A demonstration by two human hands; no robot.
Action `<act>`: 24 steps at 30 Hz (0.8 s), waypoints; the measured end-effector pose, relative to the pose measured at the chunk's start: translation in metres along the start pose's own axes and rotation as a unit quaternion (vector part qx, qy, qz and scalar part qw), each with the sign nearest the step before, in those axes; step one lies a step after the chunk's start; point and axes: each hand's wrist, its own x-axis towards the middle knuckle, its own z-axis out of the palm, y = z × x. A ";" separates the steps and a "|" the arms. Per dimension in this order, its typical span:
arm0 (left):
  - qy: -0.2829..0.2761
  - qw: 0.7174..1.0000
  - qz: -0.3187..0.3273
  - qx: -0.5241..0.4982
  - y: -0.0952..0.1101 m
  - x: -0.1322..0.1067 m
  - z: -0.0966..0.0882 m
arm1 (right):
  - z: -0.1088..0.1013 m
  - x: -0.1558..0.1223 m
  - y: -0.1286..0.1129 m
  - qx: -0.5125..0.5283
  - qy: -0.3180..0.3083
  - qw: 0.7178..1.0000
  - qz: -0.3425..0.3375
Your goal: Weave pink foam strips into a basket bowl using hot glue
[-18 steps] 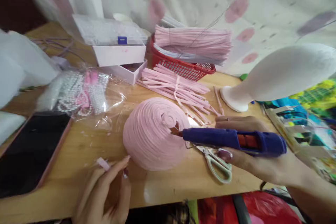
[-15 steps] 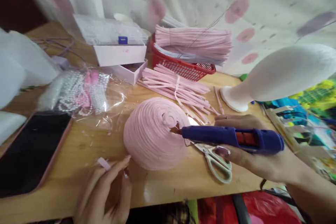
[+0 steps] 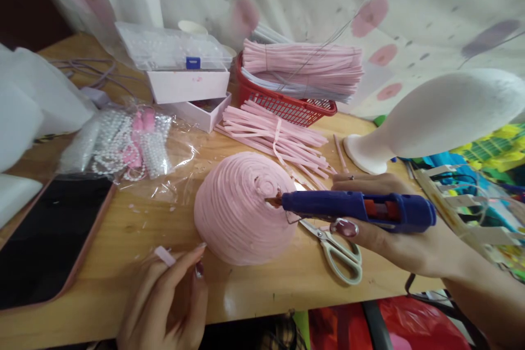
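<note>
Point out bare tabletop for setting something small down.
Free: wood between the phone and left hand; the front edge between left hand and scissors, before the pink dome. Crowded: behind the dome, with pink strips, red basket and boxes.

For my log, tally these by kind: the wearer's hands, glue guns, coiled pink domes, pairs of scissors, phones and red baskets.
Hands: 2 (left hand, right hand)
Glue gun: 1
Coiled pink dome: 1
Pair of scissors: 1
Phone: 1
Red basket: 1
Total: 7
</note>
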 end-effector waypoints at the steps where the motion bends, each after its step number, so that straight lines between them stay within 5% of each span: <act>1: 0.001 1.000 0.001 0.000 0.000 0.000 0.000 | 0.000 -0.001 0.001 0.000 0.002 1.000 0.006; 13: 0.000 1.000 0.010 0.011 0.000 0.000 0.003 | -0.002 -0.008 0.002 0.020 -0.025 0.999 -0.004; 24: 0.006 1.000 -0.014 0.008 0.003 0.001 0.003 | -0.004 -0.011 -0.001 0.036 0.015 0.999 0.016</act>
